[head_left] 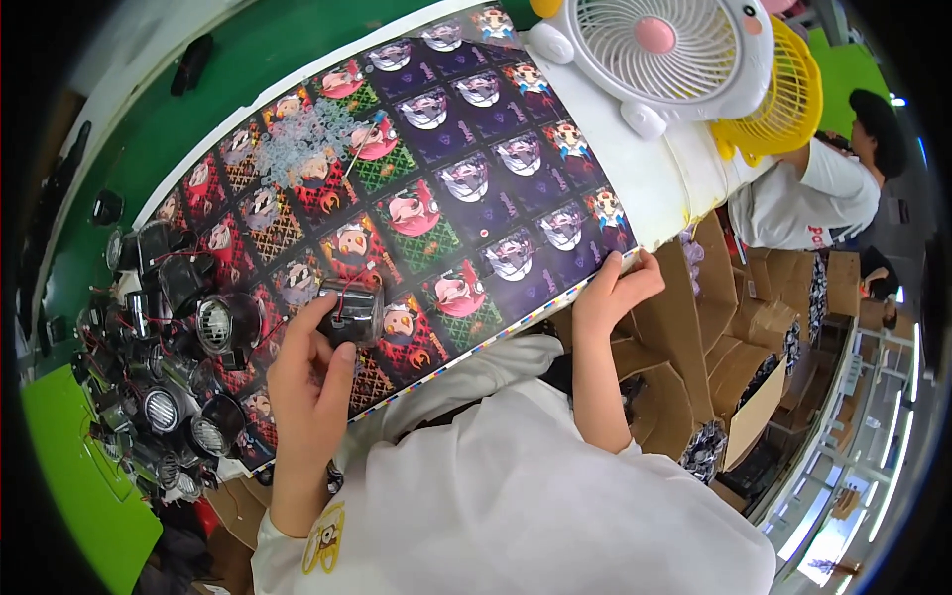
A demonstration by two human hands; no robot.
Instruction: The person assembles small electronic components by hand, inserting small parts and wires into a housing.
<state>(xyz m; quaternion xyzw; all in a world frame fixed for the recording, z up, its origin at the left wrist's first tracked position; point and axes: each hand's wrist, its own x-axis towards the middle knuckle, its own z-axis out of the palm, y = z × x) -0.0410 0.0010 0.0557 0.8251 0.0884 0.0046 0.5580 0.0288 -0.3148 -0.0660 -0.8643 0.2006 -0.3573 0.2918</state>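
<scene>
A dark see-through plastic housing (pixel 359 315), rounded and fitted with thin red wire, rests on the printed sheet (pixel 535 293). My left hand (pixel 309 387) has its thumb and forefinger against the housing's near left side, closed on it. At the sheet's near right corner is my right hand (pixel 612 297), touching the edge with thumb and forefinger apart; nothing shows in it. A heap of small clear pieces (pixel 307 139) lies farther back on the sheet, with a thin stick-like tool beside it.
Many similar dark housings (pixel 213 322) with round grilles and wires crowd the left. A white fan (pixel 654 69) and a yellow fan (pixel 778 94) stand at the back right. Open cardboard boxes (pixel 684 327) fill the right side; beyond them is another person (pixel 808 193).
</scene>
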